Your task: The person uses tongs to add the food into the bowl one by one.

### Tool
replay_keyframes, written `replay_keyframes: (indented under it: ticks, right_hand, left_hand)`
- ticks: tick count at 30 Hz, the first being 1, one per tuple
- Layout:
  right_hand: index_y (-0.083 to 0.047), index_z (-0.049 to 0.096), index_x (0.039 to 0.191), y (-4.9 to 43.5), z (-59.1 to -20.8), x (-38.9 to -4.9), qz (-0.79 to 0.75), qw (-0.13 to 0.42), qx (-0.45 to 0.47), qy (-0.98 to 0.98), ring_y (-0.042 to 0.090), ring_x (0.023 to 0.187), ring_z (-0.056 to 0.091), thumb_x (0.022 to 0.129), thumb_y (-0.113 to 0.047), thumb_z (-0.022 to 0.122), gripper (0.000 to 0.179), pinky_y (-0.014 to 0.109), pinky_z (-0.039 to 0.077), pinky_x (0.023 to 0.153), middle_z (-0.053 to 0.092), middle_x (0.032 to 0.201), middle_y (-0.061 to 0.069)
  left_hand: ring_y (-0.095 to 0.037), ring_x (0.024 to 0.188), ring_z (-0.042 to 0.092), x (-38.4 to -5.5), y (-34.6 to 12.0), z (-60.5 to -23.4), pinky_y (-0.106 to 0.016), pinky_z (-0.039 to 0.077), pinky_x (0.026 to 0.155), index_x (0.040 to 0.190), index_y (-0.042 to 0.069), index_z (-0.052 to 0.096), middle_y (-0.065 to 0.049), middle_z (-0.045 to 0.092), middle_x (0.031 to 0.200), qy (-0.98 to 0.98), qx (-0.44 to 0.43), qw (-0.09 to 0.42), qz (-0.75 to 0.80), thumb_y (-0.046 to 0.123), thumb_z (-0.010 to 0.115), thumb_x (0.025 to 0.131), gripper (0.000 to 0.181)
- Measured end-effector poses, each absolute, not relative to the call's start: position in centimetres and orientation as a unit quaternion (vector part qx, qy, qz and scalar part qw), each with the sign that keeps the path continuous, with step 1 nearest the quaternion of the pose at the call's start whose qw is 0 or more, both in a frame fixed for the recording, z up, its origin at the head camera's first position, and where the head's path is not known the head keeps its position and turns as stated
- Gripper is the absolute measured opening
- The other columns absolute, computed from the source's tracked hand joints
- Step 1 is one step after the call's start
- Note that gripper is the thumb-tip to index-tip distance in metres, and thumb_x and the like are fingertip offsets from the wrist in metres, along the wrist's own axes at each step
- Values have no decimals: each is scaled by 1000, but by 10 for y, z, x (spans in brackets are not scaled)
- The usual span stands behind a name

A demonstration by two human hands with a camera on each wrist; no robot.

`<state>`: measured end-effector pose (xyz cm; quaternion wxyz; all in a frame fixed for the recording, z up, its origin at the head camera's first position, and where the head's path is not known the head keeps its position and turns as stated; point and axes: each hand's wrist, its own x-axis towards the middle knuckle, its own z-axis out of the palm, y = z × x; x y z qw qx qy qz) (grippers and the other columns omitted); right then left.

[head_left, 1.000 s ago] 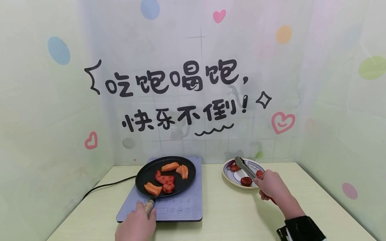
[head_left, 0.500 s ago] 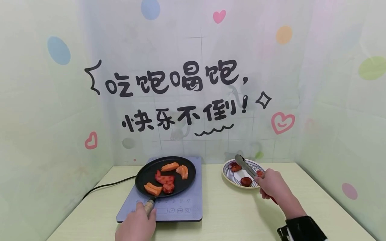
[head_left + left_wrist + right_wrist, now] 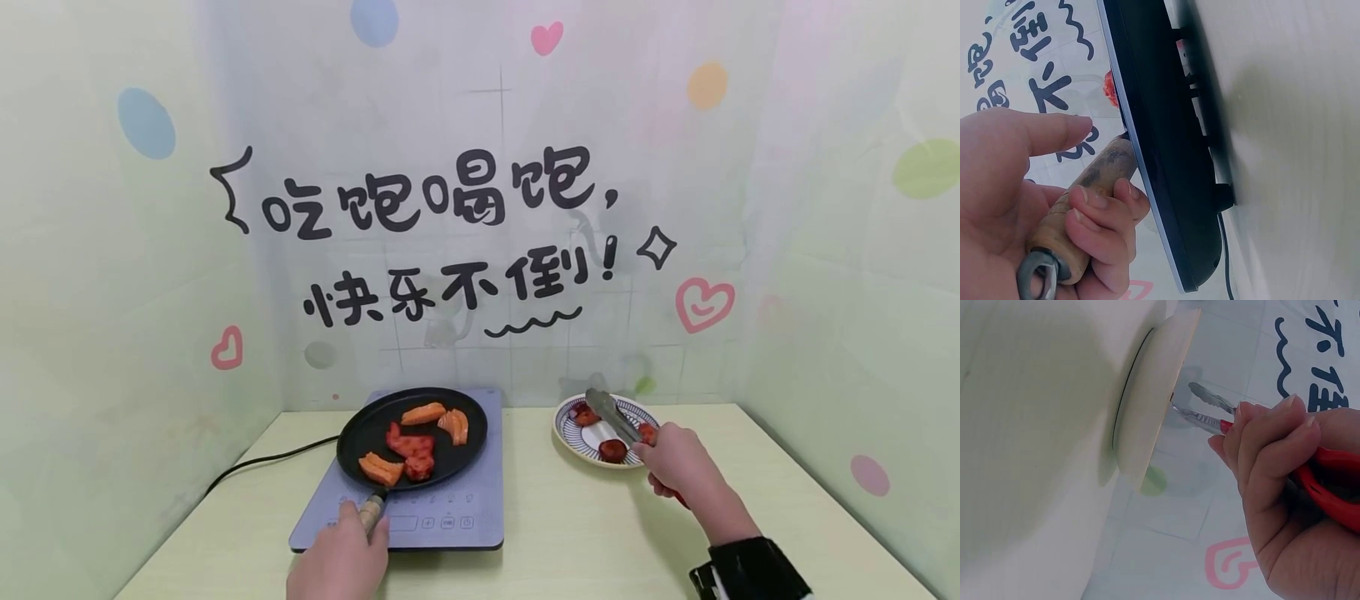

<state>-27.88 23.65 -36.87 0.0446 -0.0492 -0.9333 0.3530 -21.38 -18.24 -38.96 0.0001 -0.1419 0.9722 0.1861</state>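
Note:
My left hand (image 3: 337, 554) grips the wooden handle (image 3: 1100, 172) of a black frying pan (image 3: 367, 433), fingers curled round it. Three orange pieces that look like salmon and a red chicken wing (image 3: 412, 452) lie in the pan. In my right hand (image 3: 682, 458) I hold metal tongs (image 3: 613, 417) with red handles (image 3: 1329, 500). Their tips reach over a patterned plate (image 3: 567, 446) carrying several dark red food pieces, one a round slice (image 3: 612, 451). In the right wrist view the two tong tips stand apart, the lower one right at the plate's rim.
Under the pan is a blue-grey induction cooker (image 3: 480, 500) with a black cord (image 3: 270, 458) running off to the left. The pale table (image 3: 570, 533) meets a printed backdrop (image 3: 480, 367) behind the cooker and plate.
The tongs have shifted slightly over the plate, and a dark red piece near their tips has dropped back to rest on it. My left hand and the pan stay still.

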Motion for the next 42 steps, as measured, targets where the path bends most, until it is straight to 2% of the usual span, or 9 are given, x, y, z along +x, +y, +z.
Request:
replay_keyframes:
  ticks: [8, 19, 30, 37, 42]
  right_hand:
    - [9, 63, 89, 233, -371, -276, 353, 42, -48, -933, 14, 42, 57, 101, -11, 67, 23, 26, 50, 44, 59, 52, 7]
    - [8, 63, 84, 238, -367, -277, 377, 54, -51, -923, 13, 42, 62, 102, -9, 65, 25, 29, 55, 46, 61, 52, 8]
    - [5, 66, 79, 242, -358, -274, 405, 39, -54, -912, 13, 44, 65, 103, -10, 63, 29, 30, 58, 49, 62, 54, 7]
    - [6, 72, 81, 247, -351, -272, 408, 41, -51, -911, 13, 46, 65, 104, -12, 65, 30, 30, 58, 51, 63, 54, 6]
    - [6, 74, 83, 249, -348, -269, 401, 42, -47, -914, 14, 46, 64, 103, -14, 67, 30, 29, 57, 50, 63, 54, 6]
  left_hand:
    - [-30, 72, 66, -214, -184, -393, -49, 54, 64, 135, -16, 48, -25, 69, 91, 971, -141, -4, 193, 40, 64, 104, 67]
    - [-34, 80, 71, -217, -183, -392, -53, 58, 69, 143, -19, 44, -30, 71, 100, 972, -145, 1, 186, 41, 64, 104, 74]
    - [-33, 76, 69, -215, -185, -393, -51, 55, 66, 136, -16, 48, -26, 70, 93, 971, -138, -2, 196, 41, 64, 104, 68]
    - [-39, 87, 73, -217, -184, -391, -56, 59, 73, 145, -19, 43, -33, 71, 106, 973, -140, 6, 184, 42, 63, 104, 76]
    - [-36, 81, 71, -216, -185, -391, -54, 57, 69, 141, -18, 45, -29, 71, 100, 972, -140, 6, 188, 41, 63, 104, 72]
